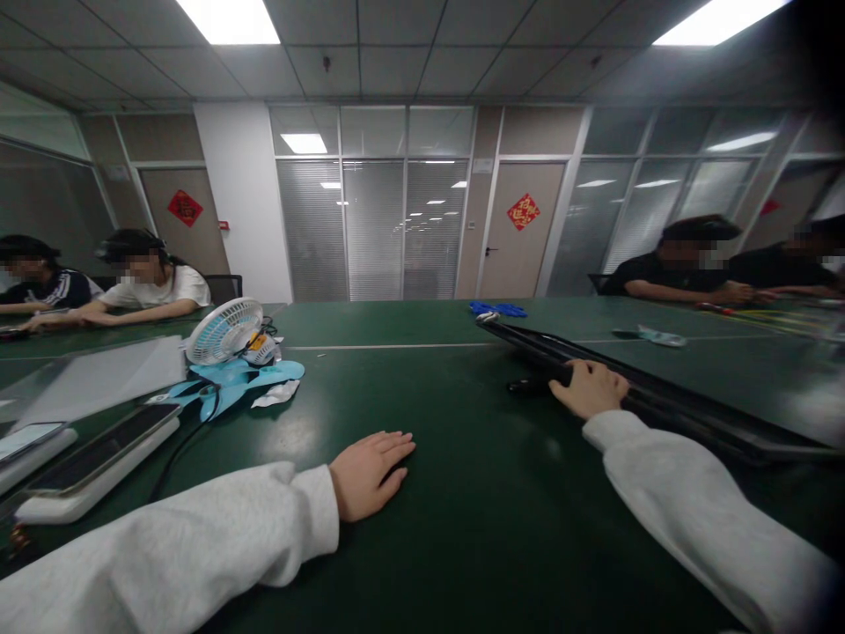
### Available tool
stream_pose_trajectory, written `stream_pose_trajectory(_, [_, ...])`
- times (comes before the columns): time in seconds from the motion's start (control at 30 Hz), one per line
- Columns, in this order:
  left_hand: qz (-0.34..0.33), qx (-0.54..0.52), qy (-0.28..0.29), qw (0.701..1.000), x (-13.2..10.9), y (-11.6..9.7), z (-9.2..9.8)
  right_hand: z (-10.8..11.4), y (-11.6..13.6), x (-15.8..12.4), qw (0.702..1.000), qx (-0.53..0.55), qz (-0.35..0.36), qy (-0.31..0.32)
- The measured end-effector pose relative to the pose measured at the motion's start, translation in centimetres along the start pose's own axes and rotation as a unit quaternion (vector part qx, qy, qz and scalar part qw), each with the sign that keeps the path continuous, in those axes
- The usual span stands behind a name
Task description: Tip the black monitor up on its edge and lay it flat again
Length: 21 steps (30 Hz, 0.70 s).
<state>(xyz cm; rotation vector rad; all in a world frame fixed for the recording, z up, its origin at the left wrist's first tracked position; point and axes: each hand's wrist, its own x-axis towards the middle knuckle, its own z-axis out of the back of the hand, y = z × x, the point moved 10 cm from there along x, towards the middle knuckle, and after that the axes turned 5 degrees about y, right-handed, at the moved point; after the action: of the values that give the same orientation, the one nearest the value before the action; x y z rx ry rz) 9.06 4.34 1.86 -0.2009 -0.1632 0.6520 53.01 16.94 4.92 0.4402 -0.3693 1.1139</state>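
Note:
My left hand point(371, 476) lies flat on the green table, palm down, with its fingers stretched out and nothing in it. Over on the right, my right hand point(590, 390) is closed over a long, black, slim folded object point(687, 414) lying slantwise on the tabletop. I cannot make out its exact kind. A short black stub point(528, 386) sticks out from it, left of my thumb. Beyond its far end lies a bundle of bright blue material point(498, 309).
On the left are a white fan point(225, 332) with a light-blue base point(231, 384), a crumpled wrapper point(275, 394), a phone on a white block point(99, 458) and a clear plastic sheet point(99, 379). A small packet point(660, 336) lies far right. Several people sit around the table point(409, 405).

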Motion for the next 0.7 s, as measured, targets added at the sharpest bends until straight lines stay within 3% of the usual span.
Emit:
stream_pose_trajectory(0.33, [-0.001,0.004,0.01,1.0,0.2,-0.1,-0.4,-0.8,3.5,-1.1,0.995,0.074,0.028,0.057])
stream_pose_trajectory(0.7, [0.001,0.005,-0.009,1.0,-0.1,-0.5,0.2,-0.1,12.2,-5.8,0.955,0.196,0.166,0.151])
